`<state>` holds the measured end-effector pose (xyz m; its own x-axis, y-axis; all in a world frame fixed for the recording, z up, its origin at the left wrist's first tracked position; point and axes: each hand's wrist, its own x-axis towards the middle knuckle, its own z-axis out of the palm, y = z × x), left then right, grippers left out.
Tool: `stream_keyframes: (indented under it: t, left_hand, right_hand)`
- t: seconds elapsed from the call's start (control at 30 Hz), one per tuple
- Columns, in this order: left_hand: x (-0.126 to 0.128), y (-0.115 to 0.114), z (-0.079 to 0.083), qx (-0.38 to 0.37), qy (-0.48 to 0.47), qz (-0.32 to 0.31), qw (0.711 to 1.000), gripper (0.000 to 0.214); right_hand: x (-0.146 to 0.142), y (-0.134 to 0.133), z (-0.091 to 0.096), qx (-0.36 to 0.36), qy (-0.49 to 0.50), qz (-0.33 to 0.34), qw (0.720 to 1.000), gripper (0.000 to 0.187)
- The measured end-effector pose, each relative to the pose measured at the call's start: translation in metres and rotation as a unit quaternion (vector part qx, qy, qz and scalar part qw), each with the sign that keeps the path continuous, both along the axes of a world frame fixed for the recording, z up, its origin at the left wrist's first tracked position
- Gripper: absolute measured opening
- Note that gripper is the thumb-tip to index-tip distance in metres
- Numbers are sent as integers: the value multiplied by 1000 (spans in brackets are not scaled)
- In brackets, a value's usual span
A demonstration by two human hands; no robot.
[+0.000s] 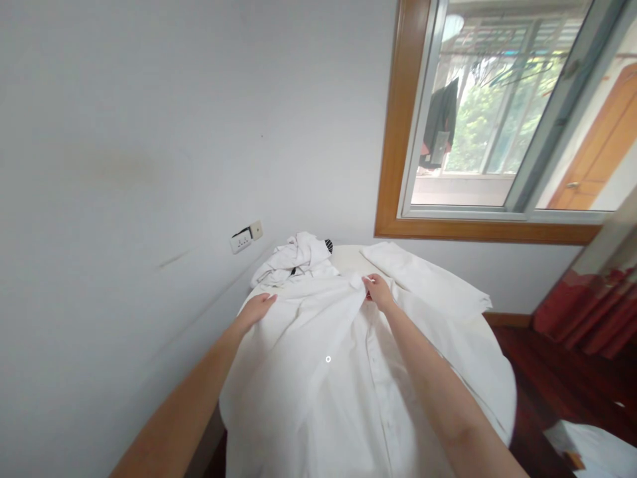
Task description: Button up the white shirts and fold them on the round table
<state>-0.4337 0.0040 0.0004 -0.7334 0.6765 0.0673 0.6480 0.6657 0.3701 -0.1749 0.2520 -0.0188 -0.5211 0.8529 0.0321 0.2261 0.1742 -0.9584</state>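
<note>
A white button-up shirt (348,372) is spread over a round table with a pale top (344,255). One sleeve stretches out to the far right of the table. At the left edge, my left hand (257,309) pinches the white cloth between thumb and fingers. Near the middle, my right hand (378,292) is closed on another edge of the shirt, and the cloth between both hands is pulled into soft diagonal folds. The button placket runs down the shirt below my right hand.
A crumpled heap of white clothes (301,255) lies at the table's far left, against the wall (149,133). Above it are wall sockets (241,241). A wood-framed window (391,166) is at the back right, a red curtain (582,305) beside it. A white object (597,448) sits on the dark floor.
</note>
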Motion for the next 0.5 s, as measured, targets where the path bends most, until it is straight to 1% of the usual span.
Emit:
stream_keyframes:
  t: [0.1,0.2,0.27,0.33,0.43,0.5]
  left_hand:
    - [-10,-1,2,-51,61,-24,997,47]
    - [-11,0,1,-73,111,-13,991,50]
    - [-10,1,-3,-84,104,-14,991,51]
    - [-10,-2,-9,-92,78,-13,993,53]
    - [-13,-15,-17,-89,38,-11,995,55]
    - [-14,-30,-20,-77,9,-4,997,53]
  right_hand:
    - [1,-3,-11,-5,-35,-7,999,15]
    - [1,-8,-21,-3,-56,-10,998,19]
    - [3,-10,-21,-3,-59,-10,998,28]
    - [8,-13,-17,-11,-59,5,998,42]
    - [21,-27,-9,-50,-37,66,996,66]
    - [29,-43,-3,-98,-11,111,989,80]
